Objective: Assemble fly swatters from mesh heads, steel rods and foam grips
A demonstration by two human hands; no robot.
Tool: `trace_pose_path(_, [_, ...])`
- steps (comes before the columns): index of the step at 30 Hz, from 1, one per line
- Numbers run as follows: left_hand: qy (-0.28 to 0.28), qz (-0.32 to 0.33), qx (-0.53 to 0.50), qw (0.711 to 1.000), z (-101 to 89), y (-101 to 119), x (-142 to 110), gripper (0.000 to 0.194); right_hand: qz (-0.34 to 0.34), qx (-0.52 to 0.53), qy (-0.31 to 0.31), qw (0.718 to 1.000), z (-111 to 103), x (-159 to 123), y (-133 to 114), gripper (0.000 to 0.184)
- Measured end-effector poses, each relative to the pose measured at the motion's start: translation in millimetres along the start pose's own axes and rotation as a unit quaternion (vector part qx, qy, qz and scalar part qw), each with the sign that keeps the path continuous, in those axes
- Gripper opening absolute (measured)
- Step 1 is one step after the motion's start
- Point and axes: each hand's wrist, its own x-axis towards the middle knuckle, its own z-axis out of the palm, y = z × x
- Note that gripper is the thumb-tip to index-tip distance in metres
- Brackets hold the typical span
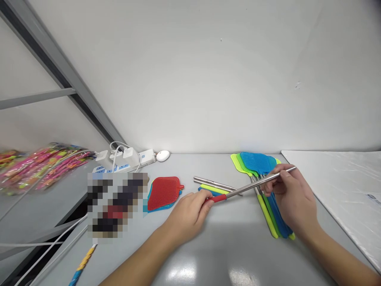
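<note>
My left hand (190, 214) is closed around a red grip at one end of a metal rod (253, 185). At the rod's other end, the fingers of my right hand (293, 196) pinch the silver shaft, which slants up to the right. Under and beyond my right hand lies a pile of fly swatters (258, 163) with blue, green and yellow heads and matching handles. Left of my left hand rests a stack of loose swatter heads (165, 192), red on top with blue beneath. Behind the red grip lie bare metal rods (214, 183) and yellow and blue handles (212, 188).
A power strip (126, 167) with white plugs and a white mouse-shaped object (162, 155) stand along the wall. Colourful bagged goods (44, 167) lie at far left. A white sheet-covered board (342, 186) lies at right. A blurred patch (116, 206) hides something on the left.
</note>
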Motion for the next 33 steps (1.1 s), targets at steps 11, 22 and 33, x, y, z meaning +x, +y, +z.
trace_pose_path(11, [-0.006,0.02,-0.018,1.0,-0.7,3,1,0.026,-0.028,0.004,0.011,1.0,3,-10,-9,0.015])
trace_pose_path(22, [0.019,0.103,-0.049,0.993,19.5,20,-11,0.028,-0.038,-0.058,-0.158,0.985,7,-35,-14,0.011])
trace_pose_path(33, [0.038,0.205,-0.011,0.978,58.4,73,13,0.016,-0.272,-0.173,-0.215,0.922,1,-46,-28,0.022])
